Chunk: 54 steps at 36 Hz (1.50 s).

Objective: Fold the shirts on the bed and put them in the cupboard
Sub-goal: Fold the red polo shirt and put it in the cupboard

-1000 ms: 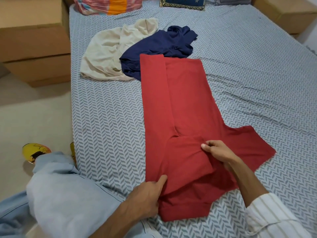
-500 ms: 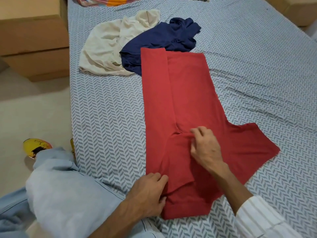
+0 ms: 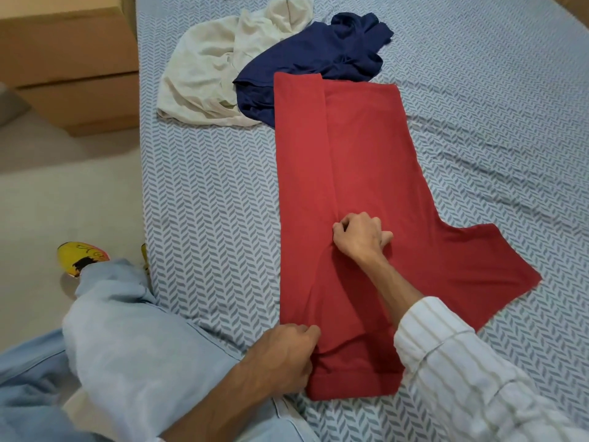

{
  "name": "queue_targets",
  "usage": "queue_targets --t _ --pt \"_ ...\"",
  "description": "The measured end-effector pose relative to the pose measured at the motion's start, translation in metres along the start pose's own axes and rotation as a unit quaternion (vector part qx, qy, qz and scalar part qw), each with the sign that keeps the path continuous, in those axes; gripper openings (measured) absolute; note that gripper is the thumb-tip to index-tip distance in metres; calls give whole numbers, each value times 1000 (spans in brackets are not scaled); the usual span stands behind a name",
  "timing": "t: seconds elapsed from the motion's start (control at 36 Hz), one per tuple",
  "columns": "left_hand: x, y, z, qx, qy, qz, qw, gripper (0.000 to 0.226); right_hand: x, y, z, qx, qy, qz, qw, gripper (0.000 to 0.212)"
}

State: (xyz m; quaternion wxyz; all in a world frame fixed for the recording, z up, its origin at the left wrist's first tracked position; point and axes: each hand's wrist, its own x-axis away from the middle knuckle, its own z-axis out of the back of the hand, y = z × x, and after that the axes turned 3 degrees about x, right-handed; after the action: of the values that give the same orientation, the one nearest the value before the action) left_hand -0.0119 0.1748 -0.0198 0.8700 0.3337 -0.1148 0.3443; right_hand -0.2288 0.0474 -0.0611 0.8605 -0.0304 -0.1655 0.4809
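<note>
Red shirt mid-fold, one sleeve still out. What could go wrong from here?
1. The red shirt lies over an edge of the navy shirt; sliding or lifting it may drag the navy one.
2. The right hand bunches cloth at the fold, so creases may get folded in.
3. The left hand pins only the near corner; the far part of the folded strip could slip open.

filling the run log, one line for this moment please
red shirt half folded | left hand pinches hem | right hand presses fold | navy shirt, cream shirt unfolded
</note>
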Motion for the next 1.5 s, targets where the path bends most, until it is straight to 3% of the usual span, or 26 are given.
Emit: queue_targets --t 0.17,0.33,0.42,0.5,0.72,0.83,0.97,1.08,1.14,1.28,1.39,1.5 --pt "1 0 -3 -16 14 15 1000 21 11 0 -7 25 42 34 998 27" --pt "12 1 -3 -55 65 184 979 56 55 15 -6 39 159 193 968 34" --pt "19 1 -6 -10 37 216 976 64 101 29 -1 -1 91 332 939 34" --pt "23 1 -7 52 36 221 973 48 153 51 0 -1 -6 407 913 41" --pt "30 -2 -4 119 75 230 963 13 234 92 -42 -16 29 426 904 27" --pt "38 -5 -7 127 91 206 966 11 248 80 -53 9 13 413 911 52" --pt "48 -5 -6 145 120 176 966 13 246 61 -57 7 15 444 896 31" --pt "55 -3 -6 143 138 150 969 12 247 57 -57 9 -34 490 871 36" --pt "56 -4 -7 141 142 153 968 10 250 56 -59 1 -26 482 876 43" --pt "52 -2 -10 17 119 129 984 30 257 64 -66 -61 31 422 904 48" --pt "45 2 -10 -75 90 121 986 23 264 73 -69 -48 51 392 917 50" --pt "46 3 -9 -67 84 111 988 11 264 73 -69 25 34 394 918 54"
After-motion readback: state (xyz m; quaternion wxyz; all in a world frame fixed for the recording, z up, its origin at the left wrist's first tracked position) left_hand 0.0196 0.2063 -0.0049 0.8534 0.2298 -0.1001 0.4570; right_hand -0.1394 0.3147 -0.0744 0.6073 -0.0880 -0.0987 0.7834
